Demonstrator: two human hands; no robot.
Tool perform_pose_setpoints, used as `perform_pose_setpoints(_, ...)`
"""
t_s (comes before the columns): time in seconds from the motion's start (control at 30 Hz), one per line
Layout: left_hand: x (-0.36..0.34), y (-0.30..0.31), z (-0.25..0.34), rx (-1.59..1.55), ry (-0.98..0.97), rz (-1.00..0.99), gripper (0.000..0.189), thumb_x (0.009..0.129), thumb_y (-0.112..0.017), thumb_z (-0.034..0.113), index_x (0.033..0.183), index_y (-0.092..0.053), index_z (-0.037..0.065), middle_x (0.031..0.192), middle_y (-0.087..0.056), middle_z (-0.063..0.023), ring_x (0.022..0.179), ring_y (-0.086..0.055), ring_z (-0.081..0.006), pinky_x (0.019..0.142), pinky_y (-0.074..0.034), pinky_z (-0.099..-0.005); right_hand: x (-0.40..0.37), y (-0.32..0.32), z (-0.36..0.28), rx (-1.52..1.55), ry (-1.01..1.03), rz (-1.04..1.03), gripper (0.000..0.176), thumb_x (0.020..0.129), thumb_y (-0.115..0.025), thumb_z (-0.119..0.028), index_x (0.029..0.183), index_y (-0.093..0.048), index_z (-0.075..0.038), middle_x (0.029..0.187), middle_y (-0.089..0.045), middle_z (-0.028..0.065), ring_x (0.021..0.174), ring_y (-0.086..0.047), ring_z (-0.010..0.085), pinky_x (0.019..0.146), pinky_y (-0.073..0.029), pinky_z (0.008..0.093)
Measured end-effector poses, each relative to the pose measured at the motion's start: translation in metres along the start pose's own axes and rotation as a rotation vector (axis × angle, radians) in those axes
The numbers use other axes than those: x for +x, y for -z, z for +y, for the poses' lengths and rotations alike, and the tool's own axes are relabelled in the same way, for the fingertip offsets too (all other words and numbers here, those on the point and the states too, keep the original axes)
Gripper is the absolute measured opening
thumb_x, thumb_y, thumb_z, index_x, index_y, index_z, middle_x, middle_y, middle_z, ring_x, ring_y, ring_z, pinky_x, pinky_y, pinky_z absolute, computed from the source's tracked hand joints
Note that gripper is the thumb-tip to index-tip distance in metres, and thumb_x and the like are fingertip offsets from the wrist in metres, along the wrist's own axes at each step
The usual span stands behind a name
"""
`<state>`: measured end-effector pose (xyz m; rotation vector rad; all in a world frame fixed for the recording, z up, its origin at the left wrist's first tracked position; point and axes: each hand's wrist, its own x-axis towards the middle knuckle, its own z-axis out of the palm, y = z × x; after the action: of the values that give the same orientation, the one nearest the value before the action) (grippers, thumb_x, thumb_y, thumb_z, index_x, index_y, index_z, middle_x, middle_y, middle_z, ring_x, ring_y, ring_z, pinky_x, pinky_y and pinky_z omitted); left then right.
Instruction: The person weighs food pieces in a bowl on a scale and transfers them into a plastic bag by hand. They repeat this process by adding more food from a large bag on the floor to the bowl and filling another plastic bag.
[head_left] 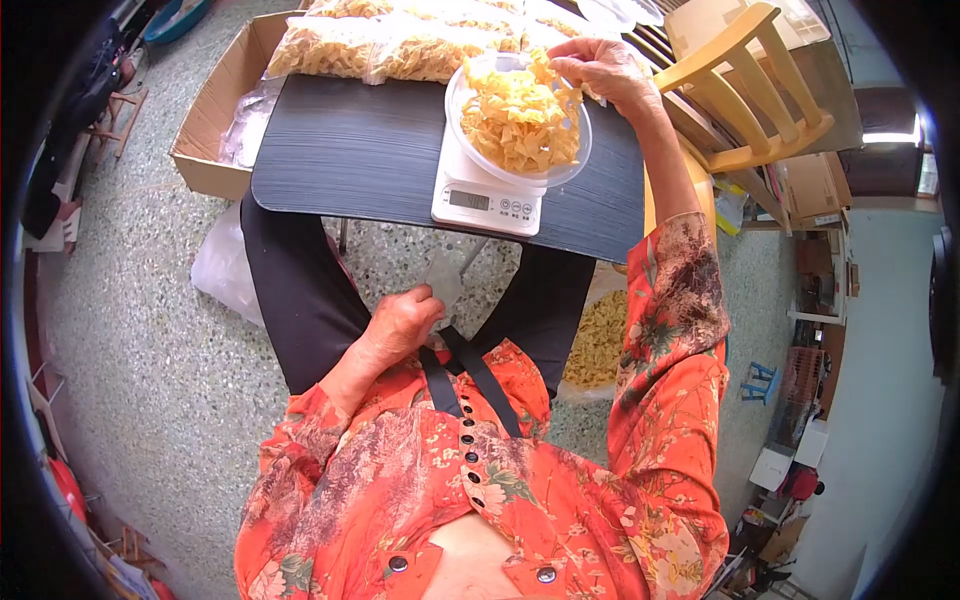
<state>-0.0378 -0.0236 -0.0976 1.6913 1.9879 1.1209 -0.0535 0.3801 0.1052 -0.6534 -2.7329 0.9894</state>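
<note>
Pinching a yellow flake [542, 66] in the right hand [610, 72], apparently a clear bag [446, 274] in the left hand [402, 322]; could spill the heaped bowl [584, 142] by nudging its rim

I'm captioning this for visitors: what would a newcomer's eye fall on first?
Probably the clear bowl heaped with golden flakes, on the white scale atop the dark table, the right hand at its rim. Next, the filled bags along the table's far side, then the orange floral shirt, bottom centre.

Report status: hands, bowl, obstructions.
Right hand at the yellow chips. Left hand closed, seemingly on clear plastic. Filled bowl sitting on scale. Nothing visibly blocking it.
</note>
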Motion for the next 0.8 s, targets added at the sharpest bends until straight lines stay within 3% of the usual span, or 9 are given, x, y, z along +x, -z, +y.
perform_pose_setpoints(0.17, -0.002, -0.003, -0.004, 0.004, 0.011, -0.015, 0.01, 0.08, -0.073, 0.006, 0.089, -0.067, 0.008, 0.083, -0.06, -0.0108, 0.072, -0.066, -0.0358, 0.06, -0.054, -0.0447, -0.003, 0.002, 0.002, 0.104, 0.04, 0.059, 0.027, 0.089, -0.073, -0.02, 0.109, -0.076, -0.002, 0.08, -0.072, 0.002, 0.065, -0.062, 0.0073, 0.062, -0.052, 0.0223)
perform_pose_setpoints(0.47, 0.001, -0.003, -0.002, 0.01, -0.012, 0.003, 0.006, 0.079, -0.067, 0.005, 0.083, -0.064, 0.009, 0.081, -0.057, -0.0103, 0.069, -0.065, -0.0348, 0.059, -0.054, -0.0446, 0.008, 0.004, 0.037, 0.205, 0.058, 0.118, 0.028, 0.094, -0.072, -0.024, 0.112, -0.075, -0.003, 0.085, -0.075, 0.0019, 0.064, -0.059, 0.0041, 0.06, -0.049, 0.0205)
perform_pose_setpoints(0.8, 0.002, -0.002, -0.004, -0.059, -0.006, -0.022, 0.01, 0.079, -0.064, 0.002, 0.085, -0.066, 0.011, 0.084, -0.06, -0.0091, 0.072, -0.066, -0.0343, 0.061, -0.054, -0.0436, -0.029, 0.001, 0.011, 0.303, 0.094, 0.422, 0.019, 0.094, -0.071, -0.019, 0.107, -0.076, -0.006, 0.087, -0.075, 0.0014, 0.062, -0.053, 0.002, 0.052, -0.04, 0.0176)
